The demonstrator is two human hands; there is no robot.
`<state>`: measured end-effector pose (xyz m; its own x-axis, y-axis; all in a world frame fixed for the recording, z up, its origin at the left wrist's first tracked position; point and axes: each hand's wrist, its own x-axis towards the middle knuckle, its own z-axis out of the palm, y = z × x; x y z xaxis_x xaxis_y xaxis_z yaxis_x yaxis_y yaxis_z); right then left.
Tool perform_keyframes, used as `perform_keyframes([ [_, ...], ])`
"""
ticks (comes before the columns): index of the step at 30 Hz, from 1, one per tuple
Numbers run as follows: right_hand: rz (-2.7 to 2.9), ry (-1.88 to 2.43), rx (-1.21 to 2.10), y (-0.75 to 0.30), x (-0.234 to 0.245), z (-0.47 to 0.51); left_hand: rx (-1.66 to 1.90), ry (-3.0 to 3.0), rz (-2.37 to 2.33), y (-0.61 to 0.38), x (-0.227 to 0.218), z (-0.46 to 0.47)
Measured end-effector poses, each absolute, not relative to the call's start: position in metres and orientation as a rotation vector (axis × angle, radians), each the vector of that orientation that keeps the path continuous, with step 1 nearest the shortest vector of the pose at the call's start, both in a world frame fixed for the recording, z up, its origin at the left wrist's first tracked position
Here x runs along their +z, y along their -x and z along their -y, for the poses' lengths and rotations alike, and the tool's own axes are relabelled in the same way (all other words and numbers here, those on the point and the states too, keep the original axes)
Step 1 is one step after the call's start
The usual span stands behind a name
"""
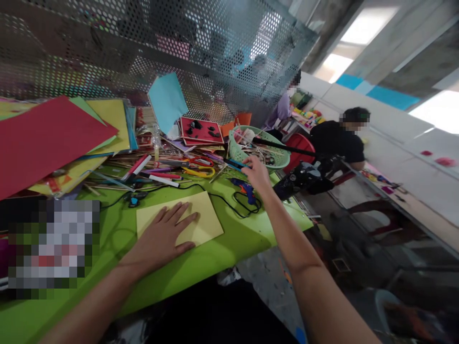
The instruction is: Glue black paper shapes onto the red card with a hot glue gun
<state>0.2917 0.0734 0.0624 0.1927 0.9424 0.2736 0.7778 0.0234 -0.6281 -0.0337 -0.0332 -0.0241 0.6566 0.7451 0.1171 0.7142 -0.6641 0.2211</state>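
My left hand (172, 224) lies flat with fingers spread on a sheet of yellow paper (206, 217), pressing it to the green table (247, 243). Farther right, my right hand (257, 176) has its thumb and fingers closed on the near end of a slim blue and black tool (234, 165), whose exact kind I cannot make out. Just beyond these fingers stands a light green plastic basket (234, 150) holding sticks and scraps. Below the hand lies a blue and orange glue gun (246, 190) with its black cord looped on the table.
Scissors with yellow handles (201, 171), markers (163, 179) and wooden sticks crowd the table's back. Red card (46, 138) and other coloured sheets are stacked left. A perforated metal panel (143, 62) rises behind. A black stand (301, 179) is at right; a person in black (337, 138) sits beyond.
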Motion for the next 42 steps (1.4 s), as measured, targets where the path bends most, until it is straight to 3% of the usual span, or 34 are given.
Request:
perform_keyframes([
  [9,1.227,1.287,0.815,-0.320,0.053,0.001,0.475,-2.530,-1.209,0.033,-0.016,0.029],
  [16,0.939,1.029,1.301,-0.299,0.034,0.047,0.892,-1.378,-1.123,0.009,0.023,0.029],
  [22,0.840,0.942,1.808,-0.272,0.010,0.073,1.081,-0.925,-0.806,-0.020,0.028,0.042],
  [25,1.080,1.043,1.754,-0.269,0.006,0.084,1.193,-0.884,-0.839,-0.029,0.023,0.047],
  [31,1.818,1.348,1.032,-0.275,0.006,0.096,1.108,-0.991,-0.933,-0.039,0.017,0.058],
  [36,1.579,1.480,1.129,-0.305,0.004,0.103,0.907,-1.679,-1.261,-0.019,0.009,0.062],
  [42,1.544,1.550,1.134,-0.343,0.013,0.115,0.343,-2.460,-1.619,-0.004,-0.009,0.065],
])
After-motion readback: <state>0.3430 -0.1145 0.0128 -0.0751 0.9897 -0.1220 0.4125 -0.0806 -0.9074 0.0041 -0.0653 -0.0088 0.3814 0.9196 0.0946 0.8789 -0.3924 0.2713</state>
